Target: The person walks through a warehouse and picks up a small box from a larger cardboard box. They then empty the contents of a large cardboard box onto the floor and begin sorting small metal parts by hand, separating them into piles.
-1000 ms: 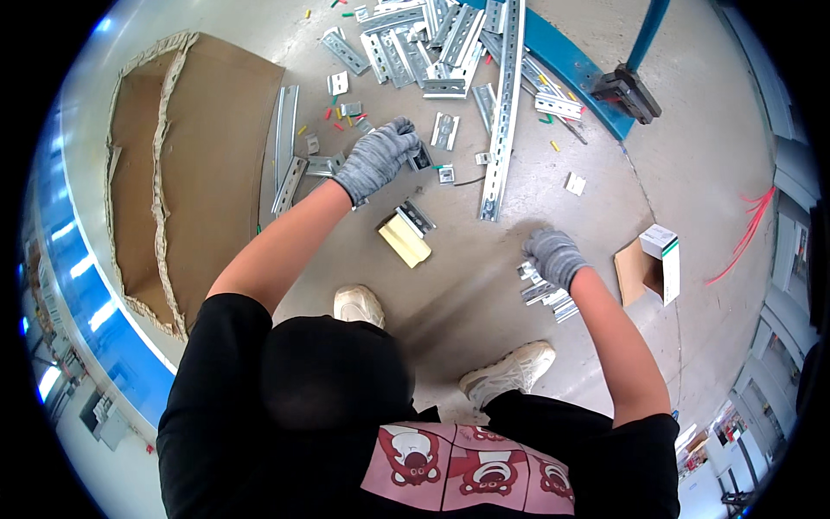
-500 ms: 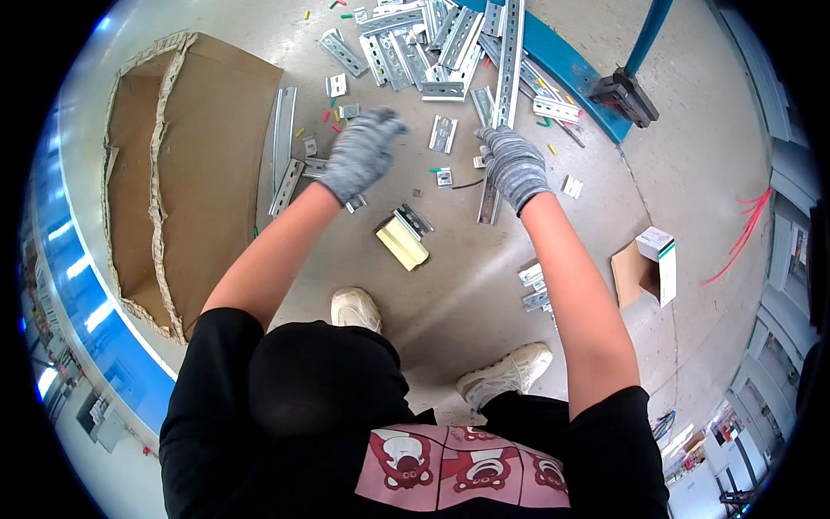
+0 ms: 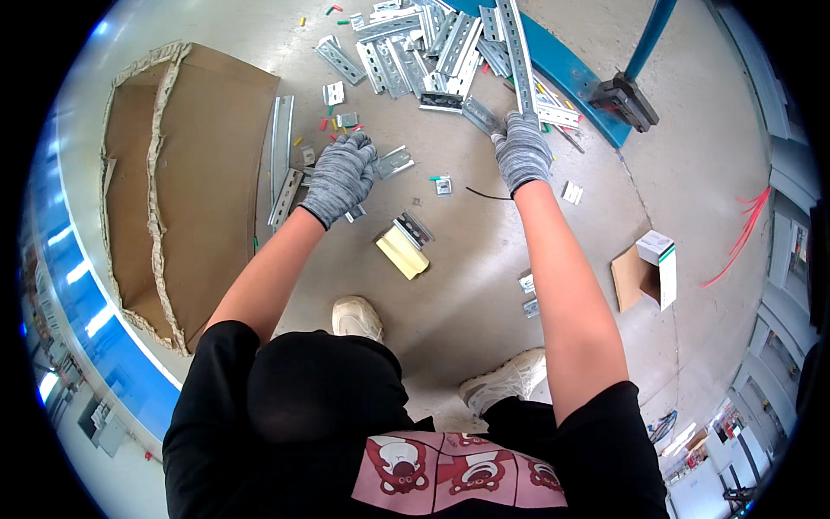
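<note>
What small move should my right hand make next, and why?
I'd probably ease the long slotted rail slightly rightward with your right hand: that hand is at the rail's near end, and a shorter rail sits close on its left. Your left hand is at another short piece.

Grey floor, slotted metal rails heaped, brown cardboard, yellow block, small open box

Shiny metal rails, matt cardboard (rough-edged)
</note>
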`<act>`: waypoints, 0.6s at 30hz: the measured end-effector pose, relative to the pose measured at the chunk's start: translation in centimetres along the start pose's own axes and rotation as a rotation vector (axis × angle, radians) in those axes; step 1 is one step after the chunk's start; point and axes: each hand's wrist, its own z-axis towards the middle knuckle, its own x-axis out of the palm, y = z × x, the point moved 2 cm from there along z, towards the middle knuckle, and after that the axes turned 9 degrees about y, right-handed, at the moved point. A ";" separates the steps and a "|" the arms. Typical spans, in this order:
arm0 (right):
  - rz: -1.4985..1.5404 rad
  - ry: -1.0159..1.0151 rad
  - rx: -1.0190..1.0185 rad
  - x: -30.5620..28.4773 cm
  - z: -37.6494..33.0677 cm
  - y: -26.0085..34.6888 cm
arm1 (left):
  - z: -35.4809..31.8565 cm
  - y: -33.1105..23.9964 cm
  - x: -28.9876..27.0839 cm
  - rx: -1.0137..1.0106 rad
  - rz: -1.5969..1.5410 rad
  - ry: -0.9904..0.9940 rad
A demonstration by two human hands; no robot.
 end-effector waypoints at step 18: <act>0.373 0.028 -0.234 0.4 -3.2 2.7 | 9.0 -1.4 -2.3 -0.064 -0.378 0.084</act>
